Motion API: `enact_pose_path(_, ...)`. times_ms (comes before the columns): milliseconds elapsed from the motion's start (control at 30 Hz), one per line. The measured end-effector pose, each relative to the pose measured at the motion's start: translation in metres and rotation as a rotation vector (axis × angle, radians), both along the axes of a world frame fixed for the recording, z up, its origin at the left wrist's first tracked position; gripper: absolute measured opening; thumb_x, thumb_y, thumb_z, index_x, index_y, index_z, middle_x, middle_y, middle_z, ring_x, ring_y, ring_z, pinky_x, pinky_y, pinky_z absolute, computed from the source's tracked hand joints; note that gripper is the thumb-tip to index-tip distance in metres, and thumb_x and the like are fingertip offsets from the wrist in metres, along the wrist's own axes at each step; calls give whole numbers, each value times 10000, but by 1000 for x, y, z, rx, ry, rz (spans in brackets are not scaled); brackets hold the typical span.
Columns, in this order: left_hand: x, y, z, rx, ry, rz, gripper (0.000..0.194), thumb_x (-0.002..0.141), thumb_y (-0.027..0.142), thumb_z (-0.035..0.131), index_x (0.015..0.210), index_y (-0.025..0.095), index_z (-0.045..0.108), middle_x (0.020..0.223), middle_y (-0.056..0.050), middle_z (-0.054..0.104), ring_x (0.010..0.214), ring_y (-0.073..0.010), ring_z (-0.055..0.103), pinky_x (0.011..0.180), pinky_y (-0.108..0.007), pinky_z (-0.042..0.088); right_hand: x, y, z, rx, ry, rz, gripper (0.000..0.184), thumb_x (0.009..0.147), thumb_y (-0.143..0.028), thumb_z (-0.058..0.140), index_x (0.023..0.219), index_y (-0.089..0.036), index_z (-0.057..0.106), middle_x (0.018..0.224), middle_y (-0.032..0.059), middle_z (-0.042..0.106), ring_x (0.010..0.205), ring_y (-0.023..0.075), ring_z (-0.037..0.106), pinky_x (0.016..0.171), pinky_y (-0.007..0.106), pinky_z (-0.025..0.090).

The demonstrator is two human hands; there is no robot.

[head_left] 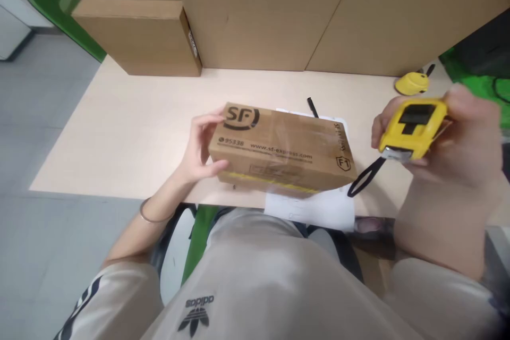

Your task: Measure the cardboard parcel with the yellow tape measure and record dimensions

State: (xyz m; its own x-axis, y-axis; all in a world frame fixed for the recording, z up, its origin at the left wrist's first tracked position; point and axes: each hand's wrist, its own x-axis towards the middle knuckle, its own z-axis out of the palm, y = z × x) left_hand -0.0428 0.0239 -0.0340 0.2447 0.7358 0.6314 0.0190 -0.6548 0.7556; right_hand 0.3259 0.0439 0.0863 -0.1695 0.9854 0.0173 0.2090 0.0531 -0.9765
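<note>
A brown cardboard box point(279, 143) with SF print lies before me near the table's front edge, over white paper point(311, 210). My left hand point(205, 149) grips the box's left end, thumb on the front side and fingers at the top edge. Raised to the right of the box, my right hand point(458, 133) is closed around a yellow tape measure point(414, 126). Its black wrist strap point(366, 176) hangs down close to the box's right end. The metal tip shows at the tape measure's mouth, with no blade drawn out that I can see.
A black pen point(313, 107) lies behind the box, partly on paper. A second yellow tape measure point(412, 84) rests at the table's back right. Large cartons point(258, 16) line the back edge, with a smaller carton point(137, 40) at left. A green chair point(51, 5) stands behind it.
</note>
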Motion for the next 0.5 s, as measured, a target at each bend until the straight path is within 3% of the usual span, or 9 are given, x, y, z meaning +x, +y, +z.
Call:
enact_pose_path(67, -1, -3, -9, 70, 39, -13, 837, 703, 566, 905, 1415, 386, 504, 1531, -109, 531, 1417, -385, 565, 1124, -594, 531, -10, 10, 5, -11, 123, -16, 437, 901, -642, 621, 698, -259, 565, 553, -35, 452, 354, 83, 250, 301, 267, 76)
enact_pose_path(133, -4, -6, -17, 96, 69, -18, 945, 654, 570, 938, 1451, 399, 460, 1567, -115, 495, 1442, -405, 535, 1132, -626, 522, -27, 17, 11, -51, 137, 108, 379, 866, -588, 674, 740, -247, 567, 608, -41, 497, 378, 68, 257, 318, 247, 57)
enact_pose_path(233, -9, -10, -27, 67, 82, 1, 1235, 553, 557, 1004, 1572, 421, 319, 1577, -128, 473, 1441, -426, 528, 1153, -648, 506, -62, 21, 23, -112, 50, 299, 298, 795, -448, 784, 830, -229, 584, 705, -44, 559, 473, 64, 358, 374, 223, 166)
enact_pose_path(367, -11, -14, -35, 32, 81, -17, 1520, 500, 508, 1043, 1654, 493, 54, 1625, -108, 432, 1459, -420, 524, 1171, -633, 499, -114, 13, 31, 229, -206, 465, 378, 882, -505, 785, 1014, -235, 555, 929, -24, 660, 758, 119, 589, 651, 254, 456)
enact_pose_path(433, -12, -16, -38, 48, 79, -9, 1560, 499, 494, 1044, 1650, 527, -9, 1673, -84, 377, 1481, -405, 514, 1183, -614, 494, -134, 8, 29, 370, -341, 591, 376, 937, -537, 717, 1066, -232, 537, 968, -6, 677, 808, 149, 616, 734, 291, 475)
enact_pose_path(500, -14, -19, -41, 44, 95, 31, 1554, 513, 503, 1032, 1643, 560, -33, 1697, -63, 343, 1487, -398, 513, 1190, -626, 484, -144, 4, 26, 398, -489, 687, 344, 958, -496, 691, 1092, -222, 533, 949, 11, 684, 773, 164, 614, 727, 308, 460)
